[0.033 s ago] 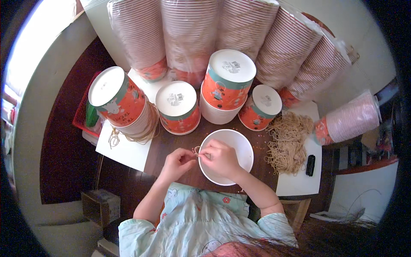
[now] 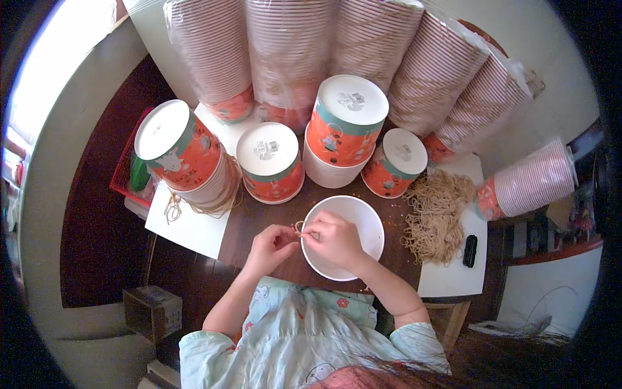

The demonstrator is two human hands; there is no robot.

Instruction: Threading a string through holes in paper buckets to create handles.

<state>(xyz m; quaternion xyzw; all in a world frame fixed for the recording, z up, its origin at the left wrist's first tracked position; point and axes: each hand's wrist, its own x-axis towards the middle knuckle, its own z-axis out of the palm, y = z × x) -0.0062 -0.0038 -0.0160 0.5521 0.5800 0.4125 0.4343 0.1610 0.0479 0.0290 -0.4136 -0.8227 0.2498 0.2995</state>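
Over the dark table, my left hand [image 2: 273, 247] and my right hand [image 2: 334, 238] meet fingertip to fingertip. Both pinch a thin tan cord [image 2: 299, 225], whose small loop sticks up between the fingers; the rest of it is hidden. Just beneath my right hand stands a white paper tub [image 2: 374, 249], its opening facing up. To the right lies a heap of tan cords [image 2: 435, 217] on white paper. More cords [image 2: 227, 194] hang around an upside-down stack of orange and teal paper tubs [image 2: 191, 155] at the left.
Upside-down tubs stand beyond my hands: a short one [image 2: 269, 165], a taller stack [image 2: 343, 133] and a small one [image 2: 393, 165]. Tall plastic-wrapped tub stacks [image 2: 291, 52] line the back. A wrapped stack [image 2: 528, 178] leans at right, near a black object [image 2: 470, 251]. Tiny bits dot the table.
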